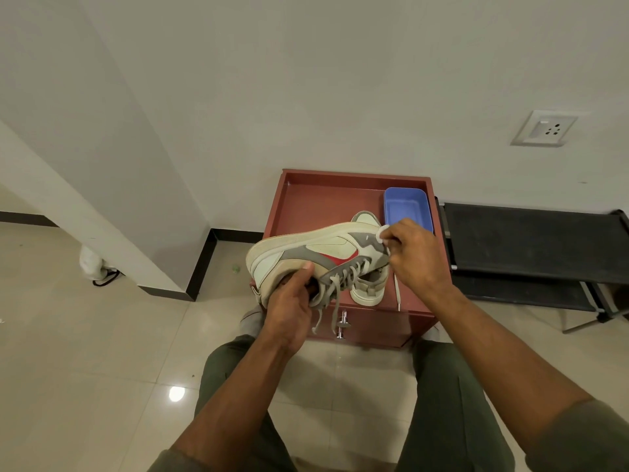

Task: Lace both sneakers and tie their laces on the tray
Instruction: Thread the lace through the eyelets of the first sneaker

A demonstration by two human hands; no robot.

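Cream-and-grey leather marks the held sneaker (316,253), tipped on its side with the sole toward twelve o'clock and the laced throat toward six. Right hand (413,255): fingertips (386,238) are curled and pinch the heel end of the shoe at its three-o'clock extremity, near a small white loop there; whether they also hold a lace end cannot be told. Left hand (291,303): fingers are wrapped under the toe end at about eight o'clock, thumb (308,267) pressed on the upper.

The shoe's long axis runs from eight o'clock (toe) to two o'clock (heel), so it spans the gap between the two hands. The grey lace (340,284) crosses the eyelets just at three o'clock of the left thumb, and its free ends hang toward six o'clock, nearer the left hand than the right; judged from this, the next lacing move falls to whichever hand releases first, most plausibly the right.

A second sneaker (369,287) lies beneath the held one on the red-brown tray (306,199), with a pale loose lace (397,294) trailing to six o'clock past the tray's near edge.

A blue plastic container (408,207) occupies the tray's one-o'clock corner, just beyond the right knuckles. Open tray floor lies toward eleven o'clock; a black folding rack (531,243) bounds the three-o'clock side.
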